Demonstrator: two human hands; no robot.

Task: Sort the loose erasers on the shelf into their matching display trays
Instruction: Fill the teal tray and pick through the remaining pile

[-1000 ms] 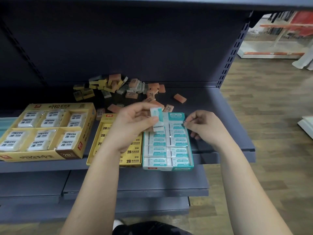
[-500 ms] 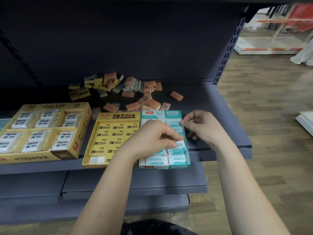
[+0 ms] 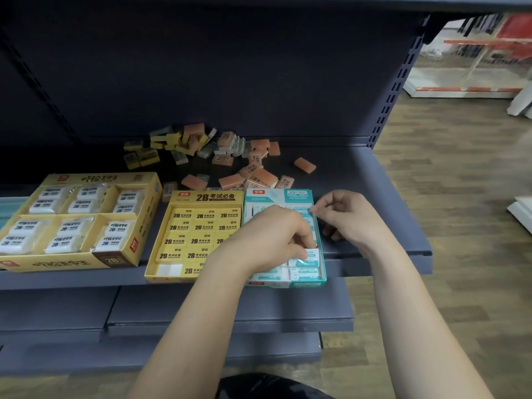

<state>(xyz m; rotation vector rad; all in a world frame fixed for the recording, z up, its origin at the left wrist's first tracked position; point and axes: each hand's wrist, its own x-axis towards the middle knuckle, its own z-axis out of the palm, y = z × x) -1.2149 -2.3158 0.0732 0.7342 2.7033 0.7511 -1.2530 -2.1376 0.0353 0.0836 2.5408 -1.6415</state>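
Note:
A teal display tray [image 3: 321, 266] of white-and-teal erasers sits at the shelf's front edge. My left hand [image 3: 270, 240] reaches down into it and pinches a teal eraser [image 3: 311, 257] among the front rows. Beside the tray's right wall, my right hand [image 3: 345, 217] pinches the tray's edge between thumb and forefinger. Left of it lies a yellow 2B tray [image 3: 207, 197], nearly full. Farther left stands a larger yellow tray [image 3: 98, 178] of wrapped white erasers. Loose orange, yellow and grey erasers [image 3: 218, 156] are piled at the back of the shelf.
The dark shelf [image 3: 359, 180] ends at its right edge, with wooden floor [image 3: 460, 197] beyond. A perforated upright [image 3: 394, 87] rises at the back right. Lower shelves [image 3: 230, 312] jut out below the trays. A teal tray's corner [image 3: 8, 205] shows at far left.
My left hand has come down from above the teal tray, carrying the teal eraser, and now has it low in the front rows. My right hand stays at the tray's right edge.

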